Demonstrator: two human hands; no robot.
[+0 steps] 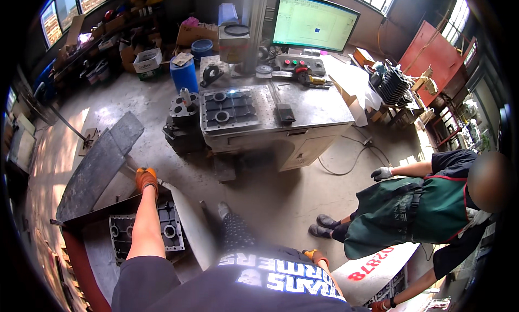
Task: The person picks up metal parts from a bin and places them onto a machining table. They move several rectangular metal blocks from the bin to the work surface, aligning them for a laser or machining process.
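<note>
My left hand (146, 180), in an orange glove, reaches forward to the far rim of a metal bin (186, 215). Its fingers look closed over that rim. Below my forearm, a flat metal casting (172, 225) with round openings and bolt holes lies in the bin, partly covered by the arm. My right hand (318, 256), also gloved in orange, is low beside my waist; my shirt hides much of it, and its fingers are unclear. A similar casting plate (227, 109) lies on the workbench (319, 115) ahead, with a bright spot at its far edge.
At right stands a co-worker in a green apron (386, 215), one hand down at another bin (357, 271) of castings. A monitor (315, 23) rises behind the bench. A grey slab (97, 171) leans beyond my bin. A blue drum (185, 75) and a floor cable (351, 166) flank the bench.
</note>
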